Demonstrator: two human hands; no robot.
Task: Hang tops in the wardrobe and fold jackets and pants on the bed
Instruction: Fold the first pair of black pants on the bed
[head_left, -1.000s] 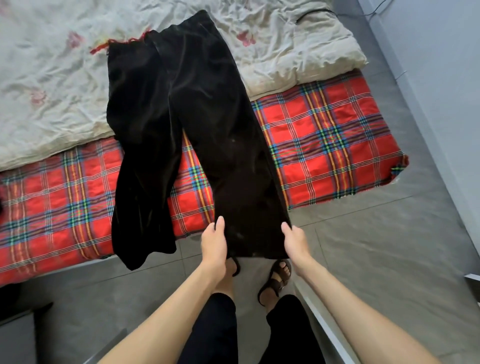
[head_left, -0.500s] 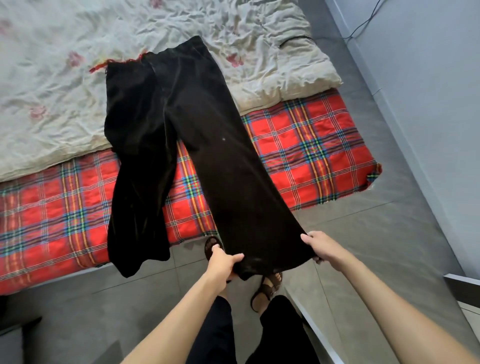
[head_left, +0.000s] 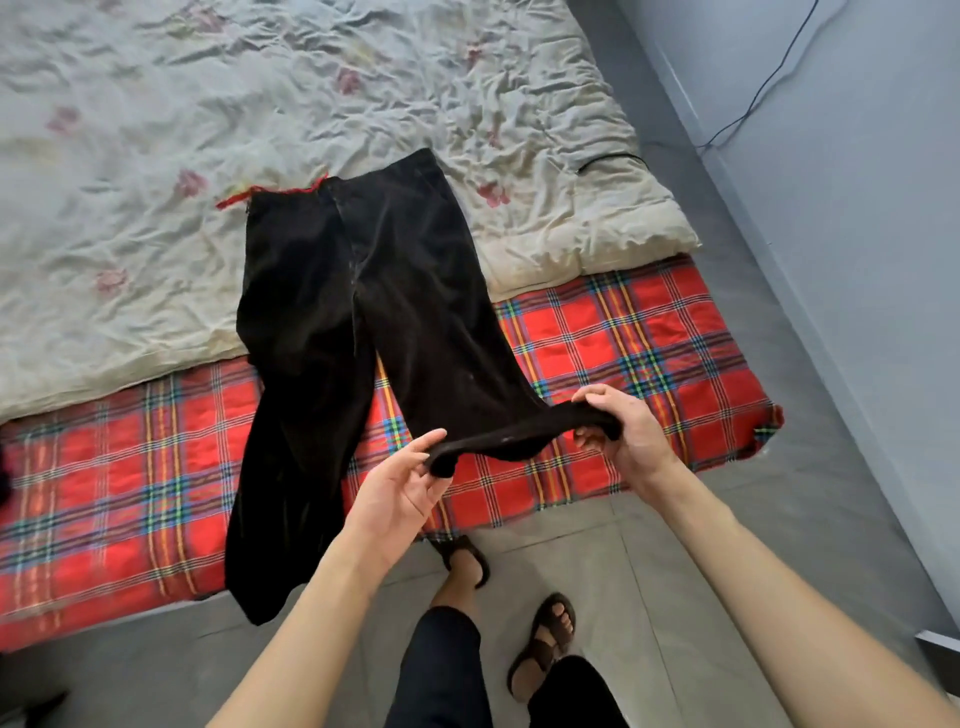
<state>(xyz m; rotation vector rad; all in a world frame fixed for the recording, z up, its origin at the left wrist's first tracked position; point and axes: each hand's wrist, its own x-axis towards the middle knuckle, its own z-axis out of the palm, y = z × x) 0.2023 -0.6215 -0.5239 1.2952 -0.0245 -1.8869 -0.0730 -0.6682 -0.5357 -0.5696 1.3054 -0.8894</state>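
Note:
Black velvet pants (head_left: 363, 291) with a red-trimmed waistband lie lengthwise on the bed, waist on the pale quilt (head_left: 156, 156), legs reaching toward me over the red plaid blanket (head_left: 623, 338). The left leg hangs off the bed edge to the floor. The right leg's hem is lifted above the blanket. My left hand (head_left: 400, 488) pinches its left corner and my right hand (head_left: 618, 431) grips its right corner, the hem stretched between them.
A grey tiled floor (head_left: 675, 571) runs along the bed, with my sandalled feet (head_left: 540, 639) on it. A blue-grey wall (head_left: 857, 208) with a dangling cable stands on the right. A dark garment edge shows at the far left.
Both hands have lifted the right leg's hem up off the bed edge and carried it forward over the plaid blanket. The view has shifted closer to the bed.

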